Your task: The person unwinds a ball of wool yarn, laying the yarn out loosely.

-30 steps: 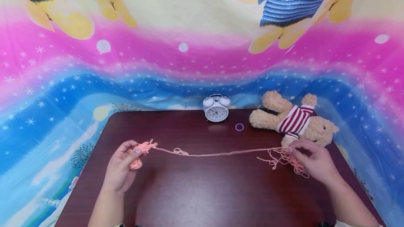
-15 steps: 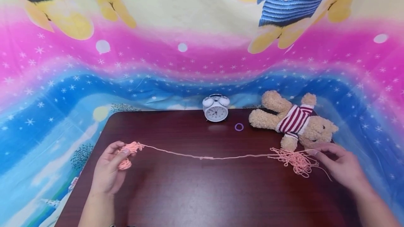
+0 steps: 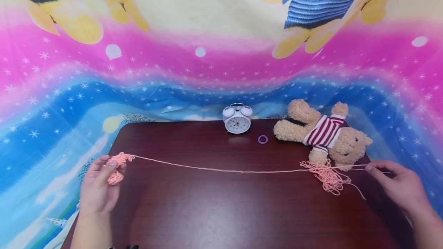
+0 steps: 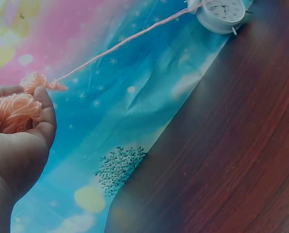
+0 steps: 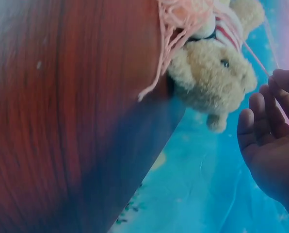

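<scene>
My left hand (image 3: 98, 187) grips a small bundle of peach yarn (image 4: 19, 111) at the left of the head view, thumb across it. From that bundle one strand (image 3: 194, 167) runs across above the table to a loose tangle of the same yarn (image 3: 328, 178) at the right. Beyond the tangle, my right hand (image 3: 401, 183) pinches yarn between thumb and index finger, its other fingers loosely bent in the right wrist view. A free yarn end dangles from the tangle, which overlaps the teddy bear's (image 5: 207, 77) arm in the head view.
The teddy bear in a striped shirt (image 3: 325, 131) lies on its side at the back right. A white alarm clock (image 3: 237, 120) stands at the dark wooden table's (image 3: 207, 210) back edge, with a purple ring (image 3: 262, 139) near it. A printed cloth (image 3: 194, 64) hangs behind.
Both hands have moved apart, left hand leftward and right hand rightward. The strand between has lengthened, and its small loop has come out. The tangle now hangs farther from the right fingertips.
</scene>
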### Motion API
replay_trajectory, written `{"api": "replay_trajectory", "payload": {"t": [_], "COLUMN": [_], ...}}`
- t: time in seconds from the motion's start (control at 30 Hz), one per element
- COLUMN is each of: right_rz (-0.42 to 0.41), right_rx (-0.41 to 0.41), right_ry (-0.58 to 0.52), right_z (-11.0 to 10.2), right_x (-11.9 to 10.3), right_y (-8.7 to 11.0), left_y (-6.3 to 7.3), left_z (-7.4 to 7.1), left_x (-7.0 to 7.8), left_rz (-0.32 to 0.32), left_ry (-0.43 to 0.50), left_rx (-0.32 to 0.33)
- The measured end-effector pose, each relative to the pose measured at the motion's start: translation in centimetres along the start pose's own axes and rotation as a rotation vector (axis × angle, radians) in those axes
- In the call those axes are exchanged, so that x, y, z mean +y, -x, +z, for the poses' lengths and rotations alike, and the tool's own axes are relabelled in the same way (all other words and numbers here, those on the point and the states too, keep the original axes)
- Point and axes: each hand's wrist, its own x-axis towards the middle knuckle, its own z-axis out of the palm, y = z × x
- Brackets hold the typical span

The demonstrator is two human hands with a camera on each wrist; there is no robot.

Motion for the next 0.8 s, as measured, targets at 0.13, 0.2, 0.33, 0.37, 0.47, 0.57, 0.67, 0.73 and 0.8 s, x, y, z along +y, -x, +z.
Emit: {"api": "replay_trajectory", "payload": {"t": [0.13, 0.2, 0.33, 0.37, 0.47, 0.57, 0.67, 0.73, 0.8], "right_rz": [0.032, 0.049, 0.086, 0.091, 0.098, 0.102, 0.137, 0.166, 0.191], "right_rx": [-0.007, -0.002, 0.008, 0.005, 0.001, -0.005, -0.004, -0.002, -0.009], "right_ry": [0.063, 0.098, 0.172, 0.184, 0.208, 0.216, 0.228, 0.238, 0.242], "right_z": [-0.5, -0.7, -1.2, -1.2, -1.5, -1.5, -1.4, -1.3, -1.2], "right_x": [1.4, 2.1, 3.0, 3.1, 3.4, 3.6, 3.7, 3.7, 3.7], "right_y": [-0.1, -0.2, -0.4, -0.4, -0.2, -0.2, -0.2, -0.3, -0.3], "left_y": [-0.1, -0.2, -0.2, -0.2, -0.3, -0.4, -0.6, -0.7, -0.7], "left_z": [-0.4, -0.5, -0.8, -0.9, -0.9, -0.8, -0.7, -0.8, -0.8], "left_x": [0.3, 0.5, 0.7, 0.7, 0.9, 1.1, 1.2, 1.4, 1.5], "left_rz": [0.034, 0.047, 0.063, 0.066, 0.082, 0.107, 0.141, 0.154, 0.158], "left_ry": [0.108, 0.158, 0.206, 0.204, 0.223, 0.248, 0.295, 0.310, 0.328], "left_rx": [0.022, 0.029, 0.059, 0.074, 0.114, 0.161, 0.232, 0.299, 0.362]}}
